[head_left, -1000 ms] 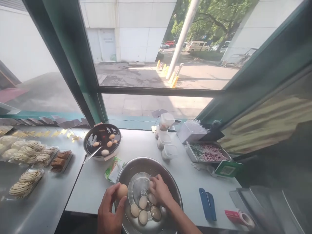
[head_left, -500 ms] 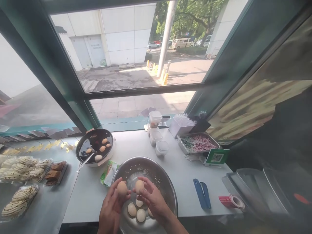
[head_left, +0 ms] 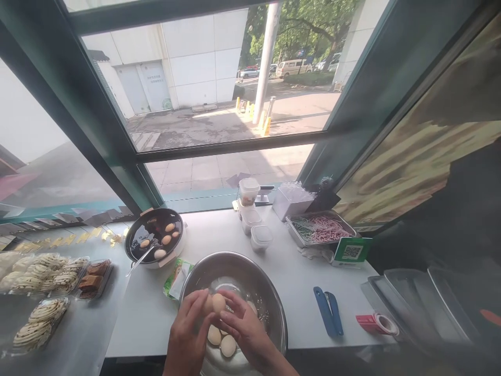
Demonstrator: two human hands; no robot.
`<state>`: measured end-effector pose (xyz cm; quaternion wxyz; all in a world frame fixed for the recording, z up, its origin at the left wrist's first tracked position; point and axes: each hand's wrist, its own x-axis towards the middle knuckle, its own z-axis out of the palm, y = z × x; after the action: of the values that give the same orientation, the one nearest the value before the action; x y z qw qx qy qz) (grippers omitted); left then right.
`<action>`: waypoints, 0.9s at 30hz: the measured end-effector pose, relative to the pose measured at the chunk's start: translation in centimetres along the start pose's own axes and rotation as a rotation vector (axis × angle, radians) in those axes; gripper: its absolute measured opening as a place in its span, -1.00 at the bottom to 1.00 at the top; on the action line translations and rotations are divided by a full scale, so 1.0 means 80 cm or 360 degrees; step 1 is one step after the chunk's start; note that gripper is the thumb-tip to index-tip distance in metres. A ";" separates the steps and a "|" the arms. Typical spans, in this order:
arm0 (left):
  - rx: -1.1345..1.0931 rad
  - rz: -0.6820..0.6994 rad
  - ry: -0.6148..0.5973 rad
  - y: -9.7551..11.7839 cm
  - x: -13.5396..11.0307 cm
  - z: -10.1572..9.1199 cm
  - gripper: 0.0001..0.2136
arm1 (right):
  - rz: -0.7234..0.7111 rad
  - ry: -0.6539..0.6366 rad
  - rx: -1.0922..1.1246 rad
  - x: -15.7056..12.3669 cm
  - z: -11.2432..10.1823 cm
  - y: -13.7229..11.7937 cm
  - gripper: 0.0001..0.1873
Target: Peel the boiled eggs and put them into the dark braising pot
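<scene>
Egg between both hands' fingertips

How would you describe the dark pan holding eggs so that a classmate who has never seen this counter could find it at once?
Start at the white counter under the big window and find the large round steel bowl at its near edge. Beyond that bowl, to the left, sits the round black pan of dark liquid. It alone has brown eggs floating in it, with a metal spoon handle sticking out.
</scene>
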<state>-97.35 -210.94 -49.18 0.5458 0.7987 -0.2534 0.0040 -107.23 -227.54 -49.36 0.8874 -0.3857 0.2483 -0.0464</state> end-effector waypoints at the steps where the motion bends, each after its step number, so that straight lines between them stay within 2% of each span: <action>1: 0.0059 0.0118 -0.0113 0.000 0.002 -0.001 -0.63 | 0.0009 -0.0011 0.0000 0.000 0.001 0.001 -0.32; 3: 0.0128 0.0237 -0.0257 0.002 0.005 -0.003 -0.64 | 0.0028 -0.0016 -0.0008 0.001 0.003 0.003 -0.28; 7: 0.0211 0.0232 -0.0023 0.007 0.009 -0.006 -0.60 | 0.0015 -0.0003 -0.0019 0.002 0.005 0.004 -0.25; 10: 0.0180 0.0378 -0.0225 0.009 0.011 -0.005 -0.61 | 0.0030 -0.0037 -0.0026 0.001 0.006 0.004 -0.29; 11: 0.0167 0.0396 -0.0223 0.010 0.011 -0.005 -0.61 | 0.0043 -0.0030 -0.0030 0.001 0.006 0.004 -0.28; 14: 0.0153 0.0371 -0.0006 0.010 0.010 -0.004 -0.60 | 0.0055 -0.0001 -0.0063 -0.001 0.006 0.004 -0.27; 18: 0.0159 0.0374 -0.0104 0.008 0.006 -0.005 -0.62 | 0.0034 -0.0045 -0.0076 -0.002 0.008 0.004 -0.33; 21: 0.0182 0.0342 0.0107 0.006 0.001 -0.005 -0.59 | 0.0039 -0.0050 -0.0043 -0.001 0.008 0.007 -0.27; 25: 0.0092 0.0311 -0.0110 0.008 -0.009 -0.003 -0.64 | -0.0018 -0.0027 -0.0068 0.004 0.007 0.012 -0.17; 27: 0.0063 0.0206 0.0050 0.010 -0.011 -0.003 -0.65 | -0.0017 -0.0023 -0.0076 0.005 0.006 0.012 -0.17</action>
<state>-98.39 -210.58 -48.68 0.5324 0.7911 -0.2958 0.0569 -106.78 -226.64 -49.89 0.8795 -0.4083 0.2409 -0.0424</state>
